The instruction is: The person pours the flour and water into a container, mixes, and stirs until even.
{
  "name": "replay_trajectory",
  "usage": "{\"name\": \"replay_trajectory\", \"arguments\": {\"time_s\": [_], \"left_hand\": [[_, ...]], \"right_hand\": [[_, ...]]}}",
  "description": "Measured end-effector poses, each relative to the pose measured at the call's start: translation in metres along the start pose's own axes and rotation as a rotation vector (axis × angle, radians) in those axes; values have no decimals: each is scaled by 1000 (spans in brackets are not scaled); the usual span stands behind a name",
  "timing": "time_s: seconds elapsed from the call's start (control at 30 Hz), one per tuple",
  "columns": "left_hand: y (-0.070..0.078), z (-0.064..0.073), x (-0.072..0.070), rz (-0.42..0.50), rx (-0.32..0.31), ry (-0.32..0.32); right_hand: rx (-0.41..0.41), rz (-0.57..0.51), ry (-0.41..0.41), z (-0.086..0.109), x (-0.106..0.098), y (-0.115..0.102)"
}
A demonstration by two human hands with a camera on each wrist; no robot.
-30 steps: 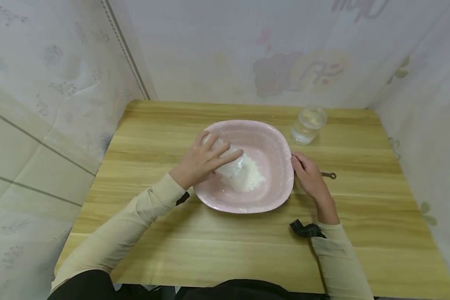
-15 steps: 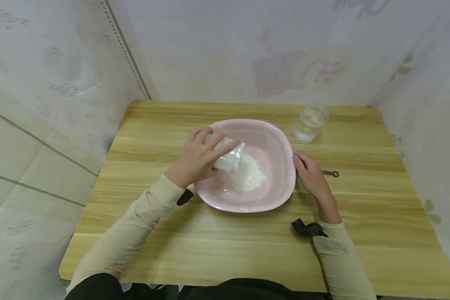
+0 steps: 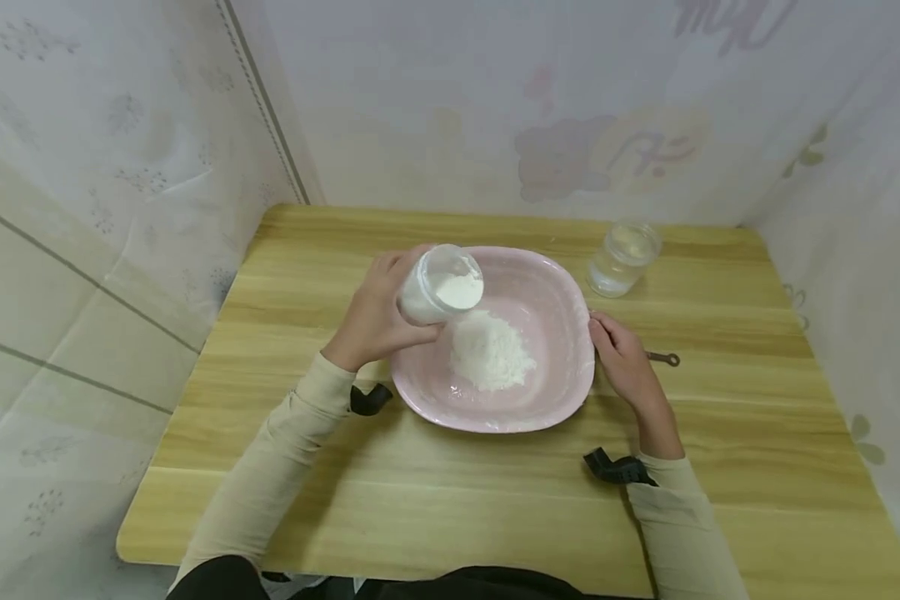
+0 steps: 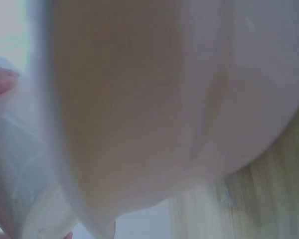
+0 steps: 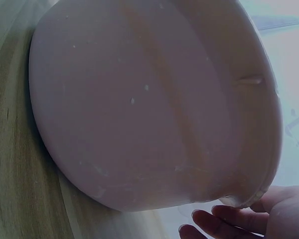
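Observation:
My left hand (image 3: 375, 312) grips a clear jar (image 3: 420, 296) part-filled with white powder (image 3: 461, 290). The jar tilts over the left side of a pink basin (image 3: 495, 423), its mouth facing up and to the right. A heap of the same white powder (image 3: 491, 352) lies on the basin's floor. With thumb and fingers, my right hand (image 3: 624, 357) holds the basin's right rim; the right wrist view shows its fingers (image 5: 234, 219) curled under that rim. In the left wrist view the basin's outer wall (image 4: 189, 99) covers most of the frame, with part of the jar at left.
Behind the basin to the right stands a clear glass jar (image 3: 624, 260) holding a clear liquid. A thin handle with a ringed end (image 3: 663, 358) pokes out beside my right hand. Everything rests on a wooden table (image 3: 420, 517) backed by patterned wall coverings (image 3: 457, 100).
My left hand has turned the jar from mouth-down over the basin to mouth-up, so its powder now shows. The heap appears a little taller. My right hand keeps its hold on the rim.

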State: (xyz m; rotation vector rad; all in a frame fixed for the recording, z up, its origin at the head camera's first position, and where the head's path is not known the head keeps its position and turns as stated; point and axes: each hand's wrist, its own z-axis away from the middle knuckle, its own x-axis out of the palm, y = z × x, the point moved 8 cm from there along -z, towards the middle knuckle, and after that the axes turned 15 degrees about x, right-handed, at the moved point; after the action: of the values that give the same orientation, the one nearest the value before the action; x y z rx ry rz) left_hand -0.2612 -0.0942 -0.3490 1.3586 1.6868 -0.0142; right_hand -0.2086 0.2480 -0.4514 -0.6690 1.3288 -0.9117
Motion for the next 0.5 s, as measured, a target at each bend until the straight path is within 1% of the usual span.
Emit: {"name": "replay_trajectory", "arguments": {"time_s": [0.17, 0.27, 0.37, 0.43, 0.5], "left_hand": [[-15, 14, -13, 244, -125, 160], [-26, 23, -18, 350, -204, 227], [-34, 32, -20, 426, -257, 269], [-37, 35, -21, 453, -269, 285], [-37, 38, -21, 474, -269, 299]], "right_hand": [[18, 10, -4, 2, 4, 4], [24, 15, 4, 4, 5, 3], [20, 10, 8, 4, 4, 2], [13, 8, 12, 4, 4, 0], [3, 4, 14, 4, 3, -2]]}}
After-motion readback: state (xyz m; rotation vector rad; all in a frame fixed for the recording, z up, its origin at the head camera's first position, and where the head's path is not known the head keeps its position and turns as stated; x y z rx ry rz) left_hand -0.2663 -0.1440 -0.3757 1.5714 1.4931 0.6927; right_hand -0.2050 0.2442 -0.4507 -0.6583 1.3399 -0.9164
